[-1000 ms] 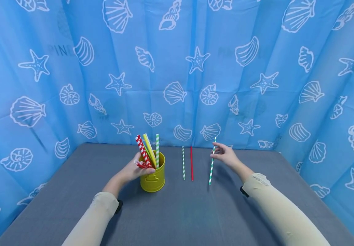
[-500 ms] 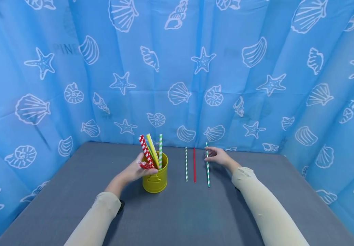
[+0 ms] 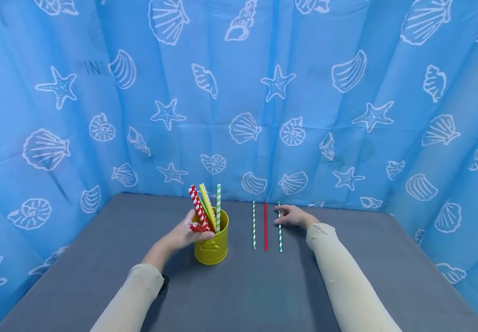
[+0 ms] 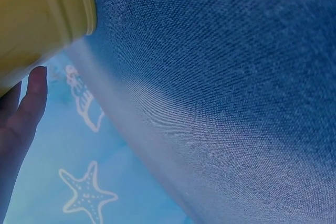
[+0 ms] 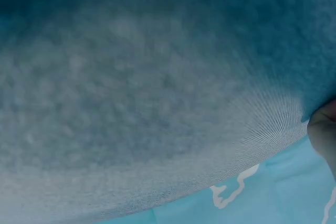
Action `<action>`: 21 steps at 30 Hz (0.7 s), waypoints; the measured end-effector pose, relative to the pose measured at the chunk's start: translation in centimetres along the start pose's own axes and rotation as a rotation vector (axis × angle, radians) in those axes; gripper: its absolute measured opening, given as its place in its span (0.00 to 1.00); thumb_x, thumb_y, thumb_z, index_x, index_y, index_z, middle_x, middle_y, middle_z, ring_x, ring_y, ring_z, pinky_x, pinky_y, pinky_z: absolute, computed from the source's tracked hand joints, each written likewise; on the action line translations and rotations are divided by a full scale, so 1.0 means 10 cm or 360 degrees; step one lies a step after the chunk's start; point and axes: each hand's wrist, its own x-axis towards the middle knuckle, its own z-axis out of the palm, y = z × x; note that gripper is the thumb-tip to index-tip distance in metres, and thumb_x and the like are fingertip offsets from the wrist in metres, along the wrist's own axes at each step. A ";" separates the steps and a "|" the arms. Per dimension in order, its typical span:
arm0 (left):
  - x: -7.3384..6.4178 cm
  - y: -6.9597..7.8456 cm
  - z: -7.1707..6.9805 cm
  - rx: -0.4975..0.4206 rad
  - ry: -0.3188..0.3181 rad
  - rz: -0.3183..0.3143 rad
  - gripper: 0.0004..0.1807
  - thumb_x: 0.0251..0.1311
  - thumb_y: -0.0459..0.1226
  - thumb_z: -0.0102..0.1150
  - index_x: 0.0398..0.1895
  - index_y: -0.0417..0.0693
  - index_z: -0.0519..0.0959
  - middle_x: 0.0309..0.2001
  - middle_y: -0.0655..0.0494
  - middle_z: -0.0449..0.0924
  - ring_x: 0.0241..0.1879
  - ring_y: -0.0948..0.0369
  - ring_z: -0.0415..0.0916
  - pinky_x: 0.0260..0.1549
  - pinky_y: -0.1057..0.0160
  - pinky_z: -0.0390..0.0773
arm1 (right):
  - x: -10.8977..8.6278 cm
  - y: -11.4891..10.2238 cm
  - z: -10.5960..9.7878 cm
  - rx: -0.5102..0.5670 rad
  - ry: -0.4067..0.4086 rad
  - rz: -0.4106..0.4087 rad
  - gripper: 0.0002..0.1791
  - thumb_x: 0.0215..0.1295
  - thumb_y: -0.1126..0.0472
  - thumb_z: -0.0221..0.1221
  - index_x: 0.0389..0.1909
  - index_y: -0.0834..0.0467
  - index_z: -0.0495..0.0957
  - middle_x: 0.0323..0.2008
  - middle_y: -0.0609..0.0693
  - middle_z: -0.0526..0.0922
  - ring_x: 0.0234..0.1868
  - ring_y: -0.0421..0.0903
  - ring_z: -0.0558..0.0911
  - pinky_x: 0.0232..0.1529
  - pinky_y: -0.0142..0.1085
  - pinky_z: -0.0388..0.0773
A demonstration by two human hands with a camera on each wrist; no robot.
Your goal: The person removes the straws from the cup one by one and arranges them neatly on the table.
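My left hand (image 3: 185, 232) grips a small yellow bucket (image 3: 211, 249) by its left side, thumb across the front. Standing in it are red-and-white straws (image 3: 198, 207), yellow straws (image 3: 208, 207) and a green-and-white straw (image 3: 218, 203). The left wrist view shows the bucket wall (image 4: 37, 19) with fingertips against it. With thumb and finger, my right hand (image 3: 294, 216) pinches a dark-green-and-white striped straw (image 3: 280, 240) that lies along the table. Left of that straw lie a plain red straw (image 3: 265, 230) and another green-and-white striped straw (image 3: 253, 228), roughly parallel. The right wrist view hides the held straw.
A grey cloth-covered table (image 3: 230, 295) spreads beneath everything. Behind it and at both sides hangs a blue curtain (image 3: 239, 101) with white seashells and starfish, meeting the table's back edge.
My right hand has carried the striped straw leftward, closer to the red one, and lowered it onto the table. The left hand keeps its grip on the bucket. The head view has shifted slightly.
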 end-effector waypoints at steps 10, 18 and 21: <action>0.00 -0.05 0.10 -0.0031 0.0010 -0.0023 0.43 0.60 0.42 0.66 0.70 0.45 0.49 0.60 0.42 0.65 0.57 0.48 0.66 0.58 0.45 0.68 | -0.26 0.08 -0.01 -0.0208 -0.0030 -0.0045 0.41 0.63 0.64 0.64 0.70 0.73 0.53 0.26 0.51 0.72 0.25 0.42 0.68 0.28 0.34 0.68; -0.02 -0.02 0.04 -0.0016 0.0046 -0.0031 0.44 0.60 0.42 0.66 0.71 0.47 0.48 0.61 0.42 0.64 0.58 0.47 0.65 0.59 0.43 0.67 | -0.28 -0.03 0.07 -0.0336 -0.0055 0.0031 0.44 0.64 0.56 0.64 0.73 0.69 0.52 0.46 0.68 0.76 0.47 0.58 0.77 0.48 0.46 0.74; -0.01 -0.02 0.01 -0.0006 0.0012 -0.0009 0.44 0.61 0.41 0.65 0.71 0.46 0.47 0.61 0.41 0.63 0.59 0.47 0.65 0.59 0.43 0.67 | -0.25 -0.06 0.08 -0.0389 -0.0041 0.0079 0.44 0.63 0.56 0.65 0.73 0.67 0.53 0.66 0.73 0.61 0.66 0.66 0.63 0.63 0.53 0.64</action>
